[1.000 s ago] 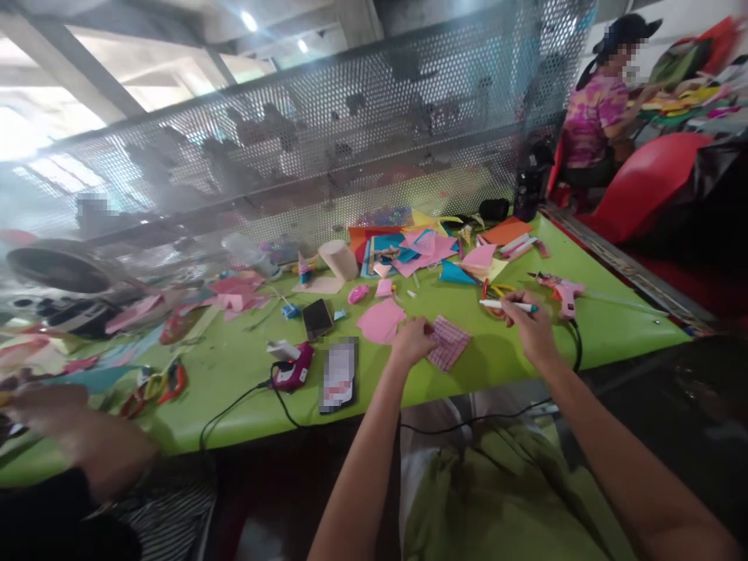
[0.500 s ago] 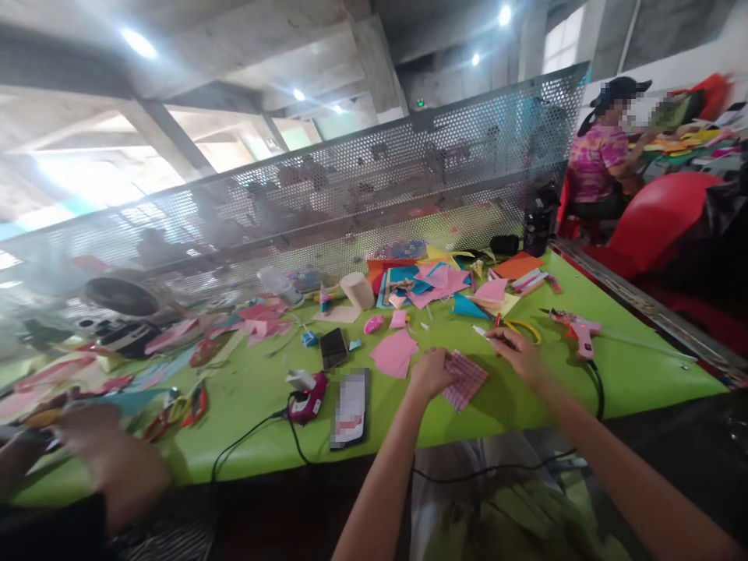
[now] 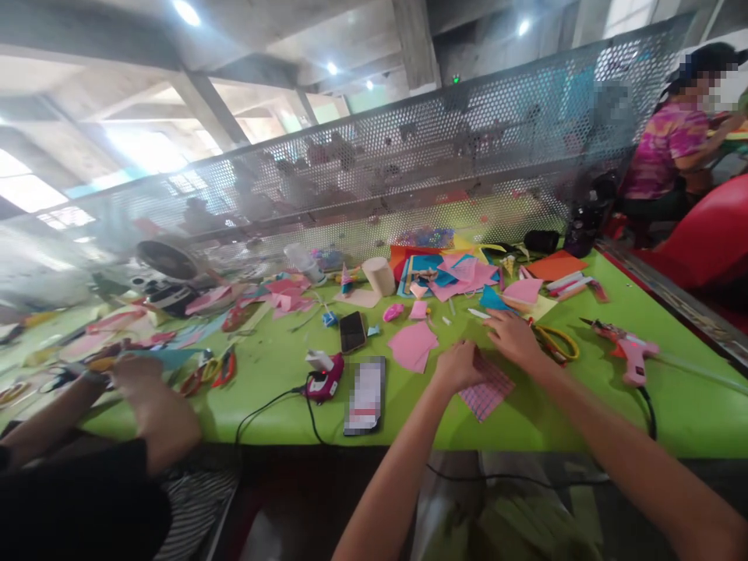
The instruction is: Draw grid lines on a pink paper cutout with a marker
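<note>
Pink checked paper (image 3: 487, 391), perhaps folded, lies just above the green table in front of me. My left hand (image 3: 459, 366) has its fingers closed on its upper left corner. Beyond it, my right hand (image 3: 513, 336) is low over the table, fingers stretched out and apart. A white pen-like stick (image 3: 478, 314) lies at those fingertips; whether they still touch it is unclear. Yellow-handled scissors (image 3: 558, 344) are to the right of that hand, partly behind it. A pink rounded paper piece (image 3: 412, 347) rests left of my left hand.
A pink glue gun (image 3: 633, 354) with a cord lies at the right. Two phones, one dark (image 3: 352, 332) and one lit (image 3: 365, 396), sit left of centre near a purple power socket (image 3: 323, 380). Paper scraps (image 3: 467, 273) line the back. A co-worker's hands (image 3: 137, 374) are at the left.
My right hand has opened out, and the white stick it held between its fingers now lies at the fingertips. The view has swung left; the left hand keeps its hold on the checked paper.
</note>
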### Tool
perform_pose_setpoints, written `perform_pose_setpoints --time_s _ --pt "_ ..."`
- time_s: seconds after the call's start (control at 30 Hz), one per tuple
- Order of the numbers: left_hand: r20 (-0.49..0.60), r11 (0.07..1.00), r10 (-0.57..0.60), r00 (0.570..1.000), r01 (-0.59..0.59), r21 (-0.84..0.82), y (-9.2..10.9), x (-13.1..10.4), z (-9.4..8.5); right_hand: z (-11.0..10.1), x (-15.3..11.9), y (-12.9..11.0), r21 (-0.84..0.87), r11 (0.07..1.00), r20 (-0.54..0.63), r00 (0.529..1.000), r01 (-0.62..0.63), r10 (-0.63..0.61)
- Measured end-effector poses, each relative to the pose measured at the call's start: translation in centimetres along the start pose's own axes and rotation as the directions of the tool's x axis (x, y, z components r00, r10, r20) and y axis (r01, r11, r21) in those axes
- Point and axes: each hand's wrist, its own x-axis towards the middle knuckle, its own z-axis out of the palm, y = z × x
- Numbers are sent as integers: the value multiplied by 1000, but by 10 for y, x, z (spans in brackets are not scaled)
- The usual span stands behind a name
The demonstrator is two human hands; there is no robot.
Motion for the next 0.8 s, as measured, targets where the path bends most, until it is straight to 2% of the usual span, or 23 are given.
perform_pose_setpoints --time_s 0.1,0.23,0.37,0.53,0.67,0.73,0.8 --pt "-41 993 22 999 -27 -117 -10 7 5 -7 -7 5 68 998 -4 1000 8 -8" --pt "-124 941 0 992 -42 -337 -24 21 6 -21 -7 10 204 978 -43 998 -34 44" --pt "-265 803 -52 963 -118 -584 -33 45 -7 -34 -5 8 373 924 -73 991 -80 115" --pt "-411 601 -102 906 -273 -751 -25 66 -21 -37 -4 7 520 849 -101 981 -89 165" --pt "-458 499 -142 878 -336 -799 -19 65 -15 -37 -5 8 537 839 -144 972 -82 187" --pt "-460 455 -191 867 -337 -824 -20 61 -10 -40 -6 7 513 855 -216 954 -70 207" --pt "-404 393 -263 876 -285 -874 -22 55 -6 -44 -8 4 471 881 -309 926 -47 215"
